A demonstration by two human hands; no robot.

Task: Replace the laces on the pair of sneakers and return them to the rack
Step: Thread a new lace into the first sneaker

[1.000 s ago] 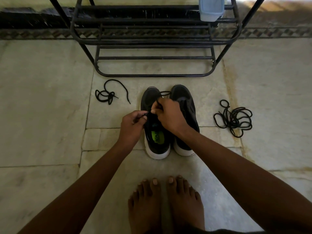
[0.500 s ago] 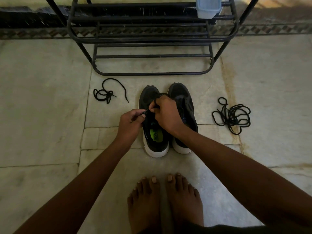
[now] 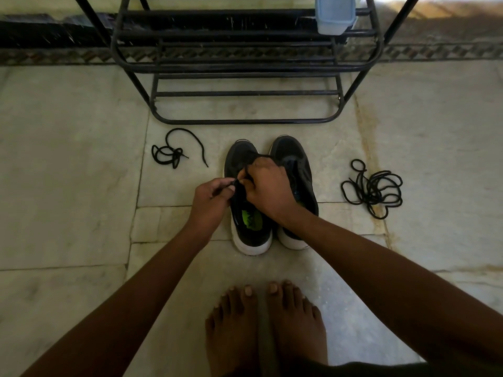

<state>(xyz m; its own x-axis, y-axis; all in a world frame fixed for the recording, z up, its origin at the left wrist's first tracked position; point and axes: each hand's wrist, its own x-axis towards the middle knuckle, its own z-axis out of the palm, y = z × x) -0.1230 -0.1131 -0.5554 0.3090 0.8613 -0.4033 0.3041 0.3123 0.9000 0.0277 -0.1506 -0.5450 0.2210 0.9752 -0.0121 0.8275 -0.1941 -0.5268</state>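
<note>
feet [image 3: 268,326]: bare, on stone floor [image 3: 68,186]
left hand [image 3: 211,198]: pinches lace end [image 3: 234,182] over left sneaker [image 3: 246,213]
right hand [image 3: 268,187]: fingers curled on the same lace, touching left hand
sneakers: pair side by side, right sneaker [image 3: 296,164] partly covered
insole print [image 3: 249,217]: green, unreadable
loose lace [image 3: 174,152]: left of pair
lace bundle [image 3: 374,187]: right of pair
rack [image 3: 245,63]: behind, blue tub [image 3: 336,13] on it

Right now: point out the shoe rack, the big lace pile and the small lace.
shoe rack [image 3: 245,121]: head view, bottom front bar.
big lace pile [image 3: 374,189]: head view, middle of the tangle.
small lace [image 3: 167,156]: head view, knotted loops.
</note>
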